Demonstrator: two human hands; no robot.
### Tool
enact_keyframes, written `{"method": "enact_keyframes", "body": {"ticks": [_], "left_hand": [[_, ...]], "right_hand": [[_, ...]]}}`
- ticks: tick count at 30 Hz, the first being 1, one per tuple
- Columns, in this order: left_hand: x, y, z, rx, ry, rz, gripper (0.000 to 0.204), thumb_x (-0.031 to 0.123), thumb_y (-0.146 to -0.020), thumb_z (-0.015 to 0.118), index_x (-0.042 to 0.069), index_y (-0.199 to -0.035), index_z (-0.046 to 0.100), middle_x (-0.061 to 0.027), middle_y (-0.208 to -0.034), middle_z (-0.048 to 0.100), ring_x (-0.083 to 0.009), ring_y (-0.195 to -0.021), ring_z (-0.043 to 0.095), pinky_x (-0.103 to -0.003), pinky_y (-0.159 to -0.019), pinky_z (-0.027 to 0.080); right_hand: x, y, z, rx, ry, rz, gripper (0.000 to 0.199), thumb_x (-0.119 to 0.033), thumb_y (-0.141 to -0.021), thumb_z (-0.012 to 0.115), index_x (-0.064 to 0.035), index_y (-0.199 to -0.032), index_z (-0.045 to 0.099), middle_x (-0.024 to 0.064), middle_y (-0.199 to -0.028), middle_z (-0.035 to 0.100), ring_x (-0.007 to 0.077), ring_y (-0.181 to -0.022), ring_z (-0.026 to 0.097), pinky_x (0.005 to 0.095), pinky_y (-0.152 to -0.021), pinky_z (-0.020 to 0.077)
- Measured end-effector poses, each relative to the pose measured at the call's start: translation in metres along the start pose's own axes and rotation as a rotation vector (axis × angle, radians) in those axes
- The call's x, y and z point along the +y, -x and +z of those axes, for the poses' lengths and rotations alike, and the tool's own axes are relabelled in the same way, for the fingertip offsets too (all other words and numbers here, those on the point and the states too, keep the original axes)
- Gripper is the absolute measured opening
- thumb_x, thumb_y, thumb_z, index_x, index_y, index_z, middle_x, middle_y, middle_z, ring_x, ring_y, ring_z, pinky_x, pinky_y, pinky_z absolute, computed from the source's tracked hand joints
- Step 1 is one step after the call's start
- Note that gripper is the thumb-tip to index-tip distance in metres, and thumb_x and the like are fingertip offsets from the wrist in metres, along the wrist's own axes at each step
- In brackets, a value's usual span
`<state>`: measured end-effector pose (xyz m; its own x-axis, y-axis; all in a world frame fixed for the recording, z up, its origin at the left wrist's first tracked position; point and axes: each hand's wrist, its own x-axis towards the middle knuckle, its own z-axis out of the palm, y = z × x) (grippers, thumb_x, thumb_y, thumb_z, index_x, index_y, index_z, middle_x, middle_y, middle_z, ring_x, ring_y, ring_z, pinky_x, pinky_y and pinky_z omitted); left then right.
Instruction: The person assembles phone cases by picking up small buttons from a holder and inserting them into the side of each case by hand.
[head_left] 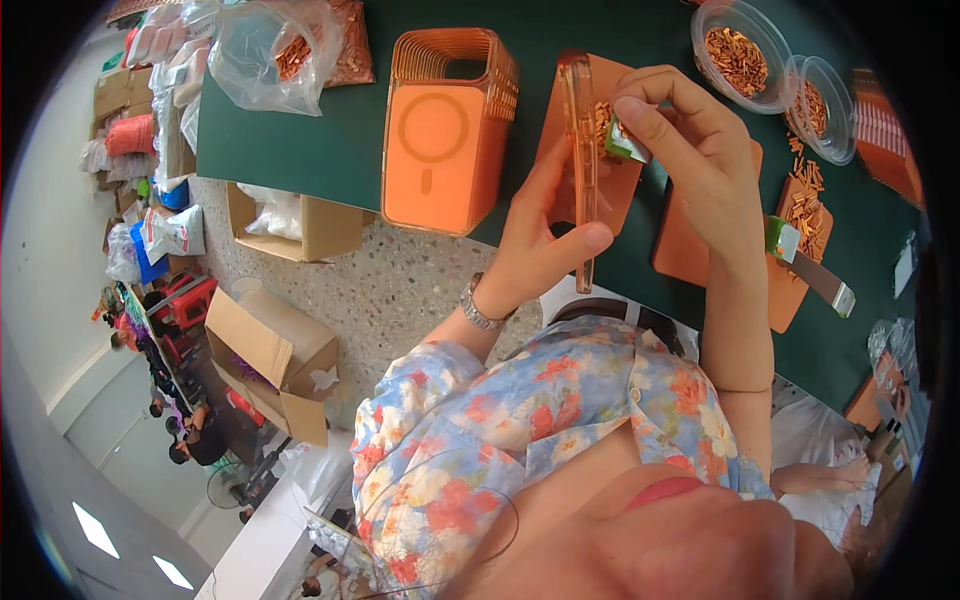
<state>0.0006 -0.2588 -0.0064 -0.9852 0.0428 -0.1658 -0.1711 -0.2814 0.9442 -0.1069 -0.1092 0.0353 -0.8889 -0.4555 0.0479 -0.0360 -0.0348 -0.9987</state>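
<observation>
sitting between the left fingers (545,181): orange phone case (585,165)

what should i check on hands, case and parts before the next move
1. Left hand holding the clear orange case: ok, edge-on to the camera.
2. Right hand holding the green-and-white piece: ok, pinched by thumb and fingers.
3. Piece touching the case: cannot tell from this angle.
4. Small orange parts available: ok, some in the round tub.
5. All small parts contained: not ok, some lie loose outside the tubs.
</observation>
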Motion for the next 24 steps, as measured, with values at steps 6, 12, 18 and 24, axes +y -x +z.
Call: {"method": "enact_keyframes", "body": {"ticks": [6,12,18,24], "left_hand": [[0.002,0.002,-0.001,-0.021,-0.010,-0.021,0.091,0.059,-0.079,0.065,-0.003,-0.137,0.032,-0.0118,-0.101,0.059,-0.0179,-0.093,0.062,-0.030,-0.072,0.054],[0.006,0.000,-0.011,-0.070,0.068,-0.107,0.087,0.046,-0.081,0.067,0.000,-0.143,0.027,-0.0095,-0.109,0.055,-0.0146,-0.090,0.060,-0.028,-0.073,0.053],[0.011,-0.007,-0.013,-0.132,0.090,-0.179,0.092,0.033,-0.081,0.073,0.003,-0.150,0.019,-0.0087,-0.128,0.050,-0.0127,-0.093,0.059,-0.027,-0.072,0.053],[0.006,-0.005,-0.018,-0.124,0.240,-0.150,0.086,0.047,-0.082,0.068,0.000,-0.143,0.030,-0.0109,-0.120,0.053,-0.0138,-0.087,0.060,-0.030,-0.070,0.054]], "right_hand": [[0.002,0.003,0.013,0.077,0.041,-0.052,0.016,-0.017,-0.090,0.066,-0.0017,-0.092,0.062,-0.0030,-0.080,0.061,0.0024,-0.069,0.047,0.0200,-0.059,0.0382],[0.005,0.005,0.014,0.088,0.030,-0.080,0.016,-0.018,-0.093,0.063,-0.0025,-0.092,0.062,-0.0032,-0.082,0.061,0.0012,-0.072,0.048,0.0173,-0.063,0.0392],[0.010,0.002,0.020,0.102,-0.233,0.020,0.020,-0.021,-0.098,0.057,-0.0013,-0.098,0.061,-0.0018,-0.087,0.062,0.0020,-0.079,0.051,0.0173,-0.070,0.0420],[0.020,-0.004,0.018,0.104,-0.306,-0.002,0.024,-0.017,-0.100,0.045,0.0025,-0.101,0.059,0.0057,-0.094,0.063,0.0109,-0.088,0.057,0.0233,-0.081,0.0445]]}}
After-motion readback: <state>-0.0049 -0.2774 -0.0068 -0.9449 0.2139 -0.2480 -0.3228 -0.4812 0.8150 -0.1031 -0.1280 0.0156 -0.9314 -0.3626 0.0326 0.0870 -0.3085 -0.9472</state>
